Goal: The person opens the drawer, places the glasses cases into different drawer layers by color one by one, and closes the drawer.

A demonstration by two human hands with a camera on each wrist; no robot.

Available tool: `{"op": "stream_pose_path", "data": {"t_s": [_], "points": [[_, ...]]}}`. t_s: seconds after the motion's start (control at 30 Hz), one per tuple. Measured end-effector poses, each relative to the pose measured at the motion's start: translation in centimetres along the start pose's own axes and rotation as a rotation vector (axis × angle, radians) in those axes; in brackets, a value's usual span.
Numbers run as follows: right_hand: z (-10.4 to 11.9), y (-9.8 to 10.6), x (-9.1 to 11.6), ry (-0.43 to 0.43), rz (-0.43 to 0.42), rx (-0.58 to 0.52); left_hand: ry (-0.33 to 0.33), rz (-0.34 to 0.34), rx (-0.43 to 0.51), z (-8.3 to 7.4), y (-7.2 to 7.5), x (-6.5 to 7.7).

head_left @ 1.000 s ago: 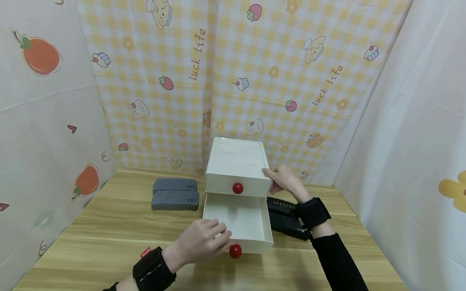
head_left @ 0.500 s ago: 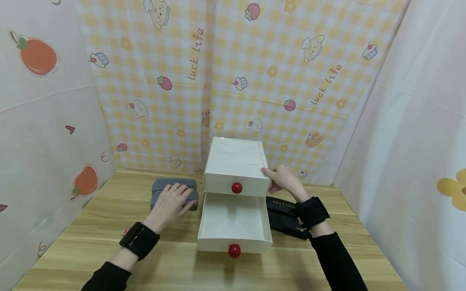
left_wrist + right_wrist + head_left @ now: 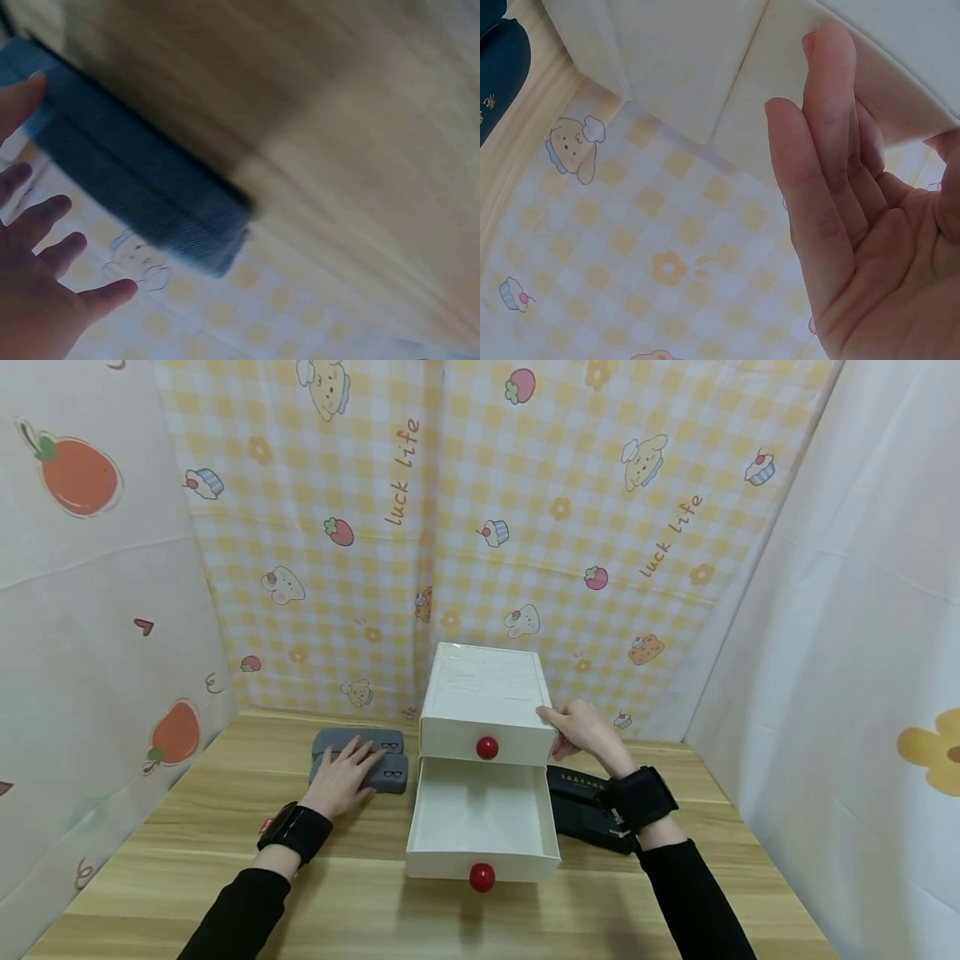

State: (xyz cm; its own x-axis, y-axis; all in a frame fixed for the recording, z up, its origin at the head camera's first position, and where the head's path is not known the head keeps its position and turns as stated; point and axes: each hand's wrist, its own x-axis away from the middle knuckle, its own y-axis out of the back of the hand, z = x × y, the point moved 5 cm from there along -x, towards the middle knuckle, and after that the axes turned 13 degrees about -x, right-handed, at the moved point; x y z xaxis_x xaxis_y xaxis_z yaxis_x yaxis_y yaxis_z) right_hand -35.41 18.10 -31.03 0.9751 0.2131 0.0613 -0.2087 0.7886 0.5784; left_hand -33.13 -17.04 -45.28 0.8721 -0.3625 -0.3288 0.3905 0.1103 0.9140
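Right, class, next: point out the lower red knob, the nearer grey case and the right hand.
Lower red knob (image 3: 482, 877): head view, middle of its rounded front.
Nearer grey case (image 3: 390, 780): head view, uncovered right end.
Right hand (image 3: 587, 729): head view, back of the hand.

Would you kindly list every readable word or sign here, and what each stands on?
"luck life", printed twice: yellow checked cloth.
Glasses symbol: front grey case, back grey case.
Gold and pale lettering, too small to read: black pouch.
Red tag on left wrist strap: too small to read.
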Motion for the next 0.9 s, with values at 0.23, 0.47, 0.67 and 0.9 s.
{"op": "stream_pose_path", "data": {"t_s": [0.23,0.47,0.67,0.9], "points": [[0.0,-0.1,0.0,0.0,0.008,0.001,0.013,0.087,0.039,0.1,-1.7,0.4],[0.0,0.0,0.0,-0.002,0.006,-0.005,0.024,0.103,-0.024,-0.3,-1.8,0.5],[0.0,0.1,0.1,-0.004,-0.002,-0.01,0.039,0.079,0.0,-0.7,-1.0,0.6],[-0.1,0.1,0.2,-0.008,-0.006,-0.011,0.118,0.102,0.131,-0.3,-0.3,0.7]]}}
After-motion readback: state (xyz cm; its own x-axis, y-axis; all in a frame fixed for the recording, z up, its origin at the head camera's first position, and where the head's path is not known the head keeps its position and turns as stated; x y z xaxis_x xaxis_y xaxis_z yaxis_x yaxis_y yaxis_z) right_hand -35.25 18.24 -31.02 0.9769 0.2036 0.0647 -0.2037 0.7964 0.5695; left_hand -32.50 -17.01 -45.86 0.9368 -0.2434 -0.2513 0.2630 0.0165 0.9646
